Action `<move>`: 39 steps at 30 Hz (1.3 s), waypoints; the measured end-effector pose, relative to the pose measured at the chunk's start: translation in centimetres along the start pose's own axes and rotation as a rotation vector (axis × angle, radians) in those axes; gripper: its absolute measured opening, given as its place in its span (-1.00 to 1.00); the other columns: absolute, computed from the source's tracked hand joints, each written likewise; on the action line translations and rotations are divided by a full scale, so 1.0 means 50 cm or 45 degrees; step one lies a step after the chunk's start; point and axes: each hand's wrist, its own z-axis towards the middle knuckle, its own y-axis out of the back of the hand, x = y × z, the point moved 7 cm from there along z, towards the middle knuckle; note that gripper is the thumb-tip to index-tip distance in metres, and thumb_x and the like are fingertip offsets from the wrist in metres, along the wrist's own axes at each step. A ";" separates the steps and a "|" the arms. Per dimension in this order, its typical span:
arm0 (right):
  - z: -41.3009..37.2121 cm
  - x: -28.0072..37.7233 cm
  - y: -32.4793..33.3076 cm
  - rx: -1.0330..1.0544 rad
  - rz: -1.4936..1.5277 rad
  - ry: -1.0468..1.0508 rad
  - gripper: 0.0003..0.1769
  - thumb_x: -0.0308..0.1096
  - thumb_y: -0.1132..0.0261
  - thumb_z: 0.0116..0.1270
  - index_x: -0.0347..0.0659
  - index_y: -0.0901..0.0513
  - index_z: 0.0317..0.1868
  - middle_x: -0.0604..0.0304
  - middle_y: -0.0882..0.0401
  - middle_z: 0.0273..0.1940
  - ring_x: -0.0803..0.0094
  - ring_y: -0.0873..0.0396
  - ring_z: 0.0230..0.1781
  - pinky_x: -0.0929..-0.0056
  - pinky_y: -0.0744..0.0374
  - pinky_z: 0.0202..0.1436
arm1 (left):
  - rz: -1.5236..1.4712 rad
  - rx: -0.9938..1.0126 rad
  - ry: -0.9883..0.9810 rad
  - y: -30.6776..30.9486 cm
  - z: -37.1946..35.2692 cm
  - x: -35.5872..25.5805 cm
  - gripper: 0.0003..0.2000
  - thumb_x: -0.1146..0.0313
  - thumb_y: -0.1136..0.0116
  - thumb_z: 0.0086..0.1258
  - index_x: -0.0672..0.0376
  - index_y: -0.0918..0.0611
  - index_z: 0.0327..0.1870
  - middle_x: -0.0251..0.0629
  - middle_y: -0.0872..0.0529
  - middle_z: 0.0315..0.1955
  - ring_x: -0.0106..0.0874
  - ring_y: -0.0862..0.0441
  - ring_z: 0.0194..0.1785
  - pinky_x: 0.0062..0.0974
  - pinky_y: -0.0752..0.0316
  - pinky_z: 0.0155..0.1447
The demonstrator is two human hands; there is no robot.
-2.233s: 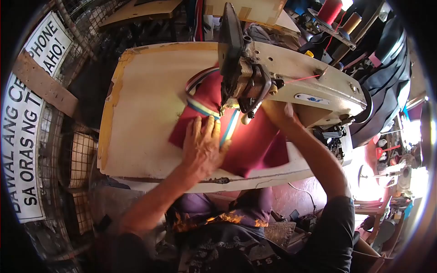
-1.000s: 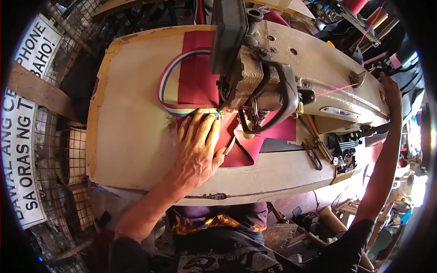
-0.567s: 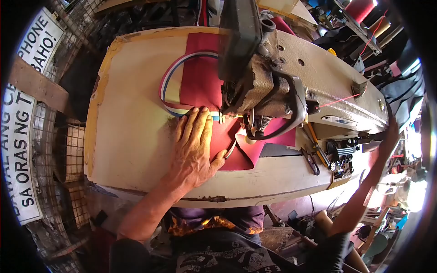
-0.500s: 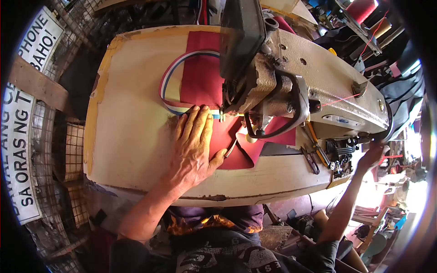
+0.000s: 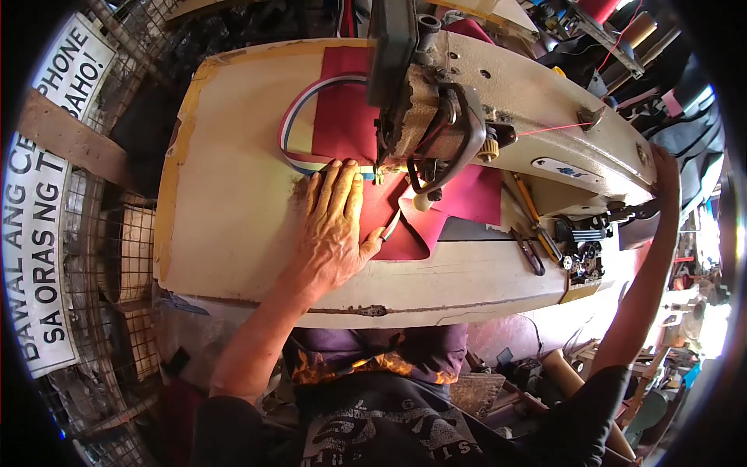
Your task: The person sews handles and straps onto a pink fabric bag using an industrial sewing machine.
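Note:
My left hand (image 5: 336, 226) lies flat with its fingers outstretched, fingertips on a striped ribbon (image 5: 285, 128) and the red fabric (image 5: 336, 109) just left of the needle area. Its thumb touches a folded edge of the fabric. The ribbon loops out to the left, with red, white and blue stripes. The sewing machine (image 5: 537, 101) stands over the fabric, its presser foot close to my fingertips. At the machine's far right end my right hand (image 5: 666, 173) grips the handwheel; its fingers are partly hidden.
On the machine bed lie a screwdriver with an orange handle (image 5: 548, 247) and thread snips (image 5: 529, 254). A bobbin winder (image 5: 585, 253) sits near the right edge. Spools of red thread (image 5: 597, 8) stand at the back right. Wire mesh and a lettered sign (image 5: 47, 257) flank the left.
My right hand has moved up from below the handwheel onto it. My left hand stays on the ribbon and fabric. The view has shifted slightly.

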 end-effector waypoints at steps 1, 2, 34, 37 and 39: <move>-0.083 0.048 0.015 -0.373 -0.166 0.191 -0.54 -0.18 -0.26 0.47 -0.19 -0.66 0.28 -0.03 -0.70 0.15 0.27 -0.70 0.10 0.33 -0.64 0.10 | -0.026 -0.007 0.008 0.001 0.000 -0.001 -0.15 0.06 -0.29 0.37 0.46 -0.23 0.52 0.10 -0.24 0.54 0.00 -0.10 0.64 0.02 0.06 0.69; -0.160 0.112 0.021 -0.669 -0.061 0.048 -0.55 -0.17 -0.25 0.50 -0.17 -0.66 0.30 -0.03 -0.71 0.13 0.28 -0.70 0.09 0.33 -0.64 0.12 | -0.050 -0.014 0.015 0.001 0.000 0.000 -0.17 0.08 -0.28 0.38 0.46 -0.23 0.52 0.09 -0.24 0.54 -0.01 -0.09 0.65 0.01 0.06 0.69; -0.458 1.086 -0.143 -0.059 0.755 0.424 -0.76 -0.27 -0.47 0.35 -0.22 -0.67 -0.10 0.03 -0.66 -0.29 0.05 -0.67 -0.33 0.15 -0.64 -0.27 | 0.589 0.308 0.167 0.073 -0.034 0.047 -0.24 -0.22 -0.21 0.40 0.41 -0.55 0.27 0.04 -0.63 0.08 -0.08 -0.55 0.19 -0.11 -0.47 0.20; -0.440 1.092 -0.176 -0.013 0.845 0.378 -0.77 -0.24 -0.44 0.36 -0.20 -0.68 -0.12 0.03 -0.67 -0.36 0.00 -0.69 -0.35 0.14 -0.65 -0.27 | 0.342 0.116 -0.265 0.073 0.028 0.044 -0.46 0.09 -0.42 0.27 0.31 -0.59 0.12 -0.09 -0.61 0.02 -0.14 -0.57 0.17 -0.14 -0.50 0.25; -0.433 1.089 -0.202 0.004 0.789 0.410 -0.83 -0.30 -0.43 0.36 -0.19 -0.69 -0.18 0.00 -0.70 -0.31 -0.03 -0.70 -0.31 0.11 -0.65 -0.26 | -0.029 -0.042 -0.709 0.093 0.060 0.027 -0.52 0.35 -0.47 0.17 0.24 -0.58 0.11 -0.14 -0.60 0.09 -0.13 -0.56 0.21 -0.14 -0.50 0.33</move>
